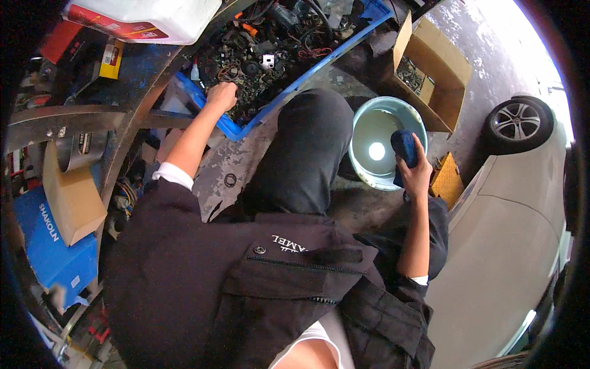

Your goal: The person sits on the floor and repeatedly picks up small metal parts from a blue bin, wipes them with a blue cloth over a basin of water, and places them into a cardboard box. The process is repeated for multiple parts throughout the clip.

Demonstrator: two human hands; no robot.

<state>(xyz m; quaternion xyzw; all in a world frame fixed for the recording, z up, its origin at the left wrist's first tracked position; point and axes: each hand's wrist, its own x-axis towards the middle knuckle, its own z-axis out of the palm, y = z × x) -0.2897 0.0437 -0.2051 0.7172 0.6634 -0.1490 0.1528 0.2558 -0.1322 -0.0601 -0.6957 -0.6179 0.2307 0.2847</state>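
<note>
My left hand (223,96) is over the near left corner of a blue plastic crate (286,92) filled with small, dark, greasy metal parts (249,69). Its fingers are curled down at the parts; whether they pinch one cannot be seen. My right hand (417,168) grips a dark blue object (404,146), whose kind is unclear, at the right rim of a pale green basin (358,169). Cloudy liquid (375,127) stands in the basin, with a bright round reflection on it. The basin is beside my knee, on the floor.
An open cardboard box (445,69) holding small parts stands beyond the basin. A yellow case (447,180) lies between the basin and a light-coloured car (502,221). At left, a metal shelf (124,152) carries a white jug (152,18) and boxes. A black ring (230,180) lies on the floor.
</note>
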